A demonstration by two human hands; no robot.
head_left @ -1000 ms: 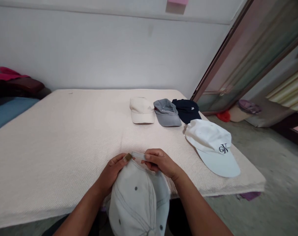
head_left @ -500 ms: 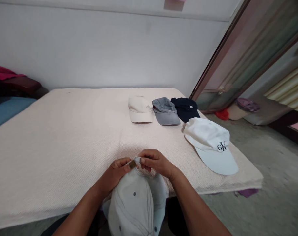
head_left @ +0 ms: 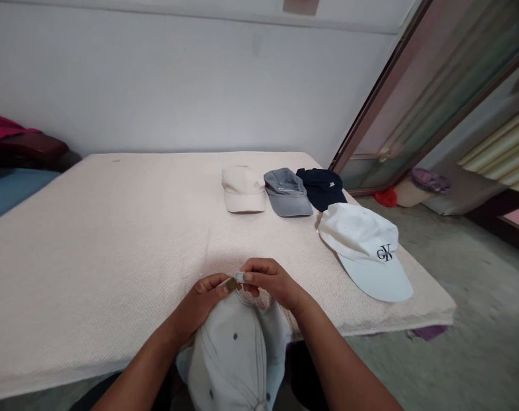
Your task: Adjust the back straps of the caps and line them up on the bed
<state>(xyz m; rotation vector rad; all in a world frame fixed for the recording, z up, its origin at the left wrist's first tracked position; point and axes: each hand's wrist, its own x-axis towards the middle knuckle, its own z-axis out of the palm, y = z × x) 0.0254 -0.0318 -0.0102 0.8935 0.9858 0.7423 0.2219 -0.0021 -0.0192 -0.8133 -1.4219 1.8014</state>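
Note:
A pale grey baseball cap is held between my hands at the near edge of the bed, its back strap towards the far side. My left hand pinches the strap's brass-coloured buckle between thumb and fingers. With thumb and forefinger, my right hand grips the white strap end, right beside the buckle. The cap's crown shows small dark eyelets; part of its brim lies out of view below.
On the cream-covered bed lie a cream cap, a grey cap, a navy cap and a larger white cap with a dark monogram. Blue cloth lies at the far left.
The right hand's strap end has shifted slightly and shows flatter beside the buckle. Both hands keep their grip; the view has moved very little.

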